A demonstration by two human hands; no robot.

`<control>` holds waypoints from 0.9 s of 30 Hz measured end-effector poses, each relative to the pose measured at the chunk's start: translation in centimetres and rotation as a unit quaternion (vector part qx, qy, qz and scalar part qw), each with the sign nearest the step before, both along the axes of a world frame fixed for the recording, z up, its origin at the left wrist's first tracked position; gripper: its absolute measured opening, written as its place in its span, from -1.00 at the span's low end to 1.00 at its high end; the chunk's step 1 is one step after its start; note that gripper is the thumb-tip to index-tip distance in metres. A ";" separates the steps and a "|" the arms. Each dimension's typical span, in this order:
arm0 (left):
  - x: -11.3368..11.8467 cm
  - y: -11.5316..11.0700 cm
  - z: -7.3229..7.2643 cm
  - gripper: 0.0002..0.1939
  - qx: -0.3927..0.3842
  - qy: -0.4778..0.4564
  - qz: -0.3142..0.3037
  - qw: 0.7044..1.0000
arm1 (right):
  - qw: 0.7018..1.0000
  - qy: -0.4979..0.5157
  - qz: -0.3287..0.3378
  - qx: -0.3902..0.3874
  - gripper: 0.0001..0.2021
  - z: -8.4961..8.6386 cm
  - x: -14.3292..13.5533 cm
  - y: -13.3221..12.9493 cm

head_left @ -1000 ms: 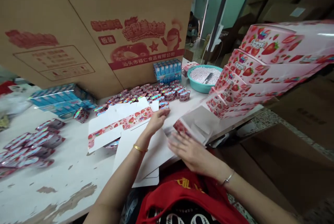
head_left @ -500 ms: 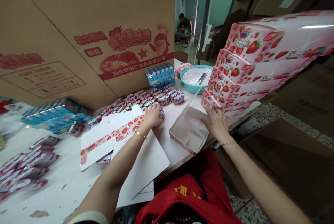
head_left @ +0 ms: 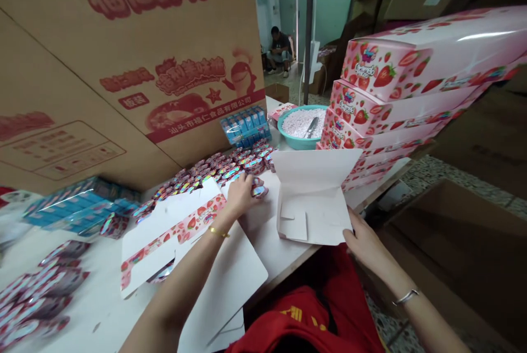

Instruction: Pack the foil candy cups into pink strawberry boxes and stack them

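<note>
An open cardboard box point(head_left: 315, 216) with a white inside and its lid standing up lies at the table's front edge. My right hand point(head_left: 364, 237) is closed on the box's right wall, thumb inside near the front corner. My left hand point(head_left: 242, 195) has its fingers bent around a small shiny pink packet point(head_left: 259, 188) at the near end of a spread of similar packets point(head_left: 214, 163). Under my left forearm lie flat unfolded strawberry-print cartons point(head_left: 193, 221), white side mostly up.
Closed strawberry-print boxes point(head_left: 370, 70) are stacked at the right. Behind stands a teal basin point(head_left: 288, 141) of small white pieces with a metal scoop-like tool. A large brown carton point(head_left: 135, 62) walls the back left. Blue packs point(head_left: 82, 205) lie before it. A person point(head_left: 280, 48) sits far off.
The box has turned, its lid now standing at the back. My right hand has moved from the box's far side down to its near right edge. A packet now shows at my left fingertips.
</note>
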State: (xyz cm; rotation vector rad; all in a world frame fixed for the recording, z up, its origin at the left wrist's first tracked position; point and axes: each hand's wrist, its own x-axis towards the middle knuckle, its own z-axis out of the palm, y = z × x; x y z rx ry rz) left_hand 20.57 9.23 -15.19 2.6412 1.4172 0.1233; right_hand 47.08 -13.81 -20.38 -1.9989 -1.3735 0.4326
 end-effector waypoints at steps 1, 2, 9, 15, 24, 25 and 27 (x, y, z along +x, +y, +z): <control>-0.6 -0.6 1.3 -0.47 -0.013 -0.046 0.012 0.999 | 1.000 0.006 0.001 0.000 -0.39 -0.2 -0.2 0.2; -1.2 -1.3 2.7 -0.43 -0.030 -0.087 0.008 0.996 | 1.000 0.010 0.005 -0.004 -0.38 -0.3 -0.3 0.4; 4.6 -7.0 5.8 -0.47 -0.114 -0.109 -0.171 0.973 | 0.999 0.025 0.007 -0.038 -0.35 -1.1 -1.2 2.0; 13.5 -6.5 0.4 -0.39 -0.038 -0.062 -0.264 0.962 | 0.999 0.010 -0.011 -0.033 -0.34 -2.0 -0.4 1.0; 9.8 5.6 -0.8 -0.68 0.018 -0.212 0.044 0.976 | 0.999 0.002 -0.045 0.010 -0.39 -1.0 -0.1 -0.1; 10.2 6.7 -1.5 -0.55 0.013 -0.206 0.046 0.977 | 0.999 0.001 -0.042 0.001 -0.39 -0.8 -0.2 0.1; 11.4 8.1 -3.0 -0.30 0.000 -0.180 0.038 0.983 | 0.999 0.004 -0.035 -0.010 -0.39 -0.5 -0.4 0.6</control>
